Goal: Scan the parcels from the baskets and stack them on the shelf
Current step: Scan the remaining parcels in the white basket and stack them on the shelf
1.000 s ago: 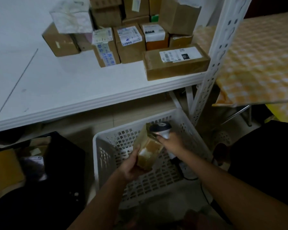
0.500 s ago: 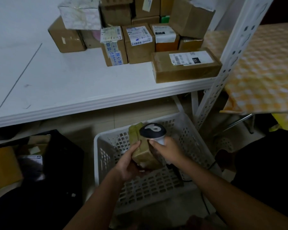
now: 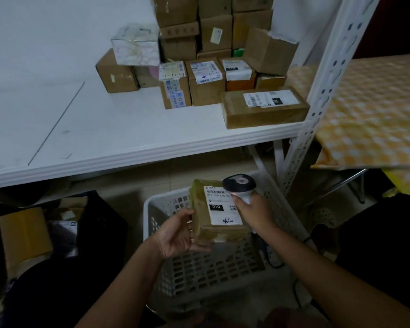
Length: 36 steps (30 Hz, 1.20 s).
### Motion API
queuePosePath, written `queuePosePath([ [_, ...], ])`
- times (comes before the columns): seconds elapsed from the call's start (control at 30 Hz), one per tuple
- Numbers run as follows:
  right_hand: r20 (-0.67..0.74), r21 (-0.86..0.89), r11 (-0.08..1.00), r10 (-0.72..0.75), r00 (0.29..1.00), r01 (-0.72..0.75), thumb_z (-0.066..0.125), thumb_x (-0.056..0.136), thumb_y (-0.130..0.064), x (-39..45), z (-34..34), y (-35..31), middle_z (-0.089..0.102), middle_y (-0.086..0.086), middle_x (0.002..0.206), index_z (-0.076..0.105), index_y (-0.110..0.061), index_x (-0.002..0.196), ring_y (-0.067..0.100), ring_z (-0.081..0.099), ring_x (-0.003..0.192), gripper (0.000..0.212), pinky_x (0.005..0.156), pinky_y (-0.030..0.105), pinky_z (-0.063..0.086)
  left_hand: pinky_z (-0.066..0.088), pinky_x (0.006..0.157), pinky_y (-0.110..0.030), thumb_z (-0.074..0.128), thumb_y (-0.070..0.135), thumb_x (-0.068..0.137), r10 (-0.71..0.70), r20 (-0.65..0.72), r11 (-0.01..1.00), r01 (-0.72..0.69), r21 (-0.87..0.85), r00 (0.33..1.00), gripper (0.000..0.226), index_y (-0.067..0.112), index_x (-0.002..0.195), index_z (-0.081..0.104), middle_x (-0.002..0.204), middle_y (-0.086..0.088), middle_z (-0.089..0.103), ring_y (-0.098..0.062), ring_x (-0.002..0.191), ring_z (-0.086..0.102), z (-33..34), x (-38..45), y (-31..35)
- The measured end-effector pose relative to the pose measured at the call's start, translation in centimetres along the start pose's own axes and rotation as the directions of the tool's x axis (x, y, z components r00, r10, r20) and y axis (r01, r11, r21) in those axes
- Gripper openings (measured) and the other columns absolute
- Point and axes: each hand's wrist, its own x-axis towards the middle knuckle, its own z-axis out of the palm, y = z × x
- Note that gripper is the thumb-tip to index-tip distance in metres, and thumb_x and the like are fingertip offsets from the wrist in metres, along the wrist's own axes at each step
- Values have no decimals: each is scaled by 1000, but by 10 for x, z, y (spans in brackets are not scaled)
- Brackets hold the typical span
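Parcel [image 3: 219,210] looks light and stiff; left hand [image 3: 176,233] grips its side edge, right hand [image 3: 251,213] clenches scanner [image 3: 239,185] just beside.

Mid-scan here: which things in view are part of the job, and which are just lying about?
Part of the job:
- parcel, held in the left hand
- scanner, gripped by the right hand
- white basket under the hands
- shelf with stacked parcels

Lying about:
- checked cloth at right
- tissue box on the shelf
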Motion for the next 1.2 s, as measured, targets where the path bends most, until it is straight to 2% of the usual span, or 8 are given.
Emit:
queuePosePath([
  [0.1,7,14,999,-49,999,49,63,94,-34,-13,-2,-6,72,9,85,70,-5,92,21,66,76,30,68,31,52,49,96,-64,60,56,92,-71,-7,983,71,166,997,61,16,138,54,134,-23,62,-44,123,59,6,-6,1],
  [0.3,-5,7,984,-178,984,178,65,93,-32,-33,-27,-34,67,1,76,64,-12,87,15,62,69,21,60,27,48,50,104,-46,76,38,81,-7,-83,894,43,446,997,63,11,134,57,124,-16,69,-28,111,67,8,-39,11],
  [0.47,-101,-65,916,-400,911,395,68,90,-33,-42,-59,-73,70,5,74,68,-6,92,17,66,69,27,64,27,50,57,95,-32,90,34,69,153,11,875,-141,464,988,78,7,134,57,127,-15,68,-27,118,66,5,-77,37],
  [0.57,-146,-64,868,-496,856,492,69,88,-35,-43,-83,-106,70,2,68,69,-6,91,14,69,64,29,66,29,56,61,73,-24,69,19,89,256,35,866,-245,436,966,47,5,132,58,123,-16,70,-21,99,74,18,-94,61],
  [0.67,-192,-60,841,-538,821,538,68,90,-33,-41,-111,-146,67,-5,63,68,-11,80,2,64,54,24,59,17,54,58,89,-33,62,19,94,385,74,813,-376,444,920,45,9,137,53,129,-13,68,-25,114,68,37,-101,86],
  [0.8,-164,53,856,-501,850,515,65,92,-34,-39,-146,-202,68,2,59,65,-13,71,11,66,51,30,61,30,57,45,110,-49,82,46,78,556,27,715,-495,494,830,67,14,132,57,122,-4,72,-26,117,66,58,-91,124],
  [1.03,-14,180,873,-459,888,454,63,95,-28,-41,-176,-259,66,8,62,64,-3,82,17,63,49,28,52,28,53,39,115,-48,91,52,58,656,77,630,-601,491,751,96,12,135,51,122,-2,72,-24,121,64,86,-73,167],
  [1.2,61,192,897,-416,908,398,61,96,-26,-42,-179,-271,63,12,63,63,4,93,17,60,46,30,43,22,49,42,113,-47,87,39,72,653,100,632,-612,475,751,74,10,133,56,120,-5,73,-26,116,67,100,-61,179],
])
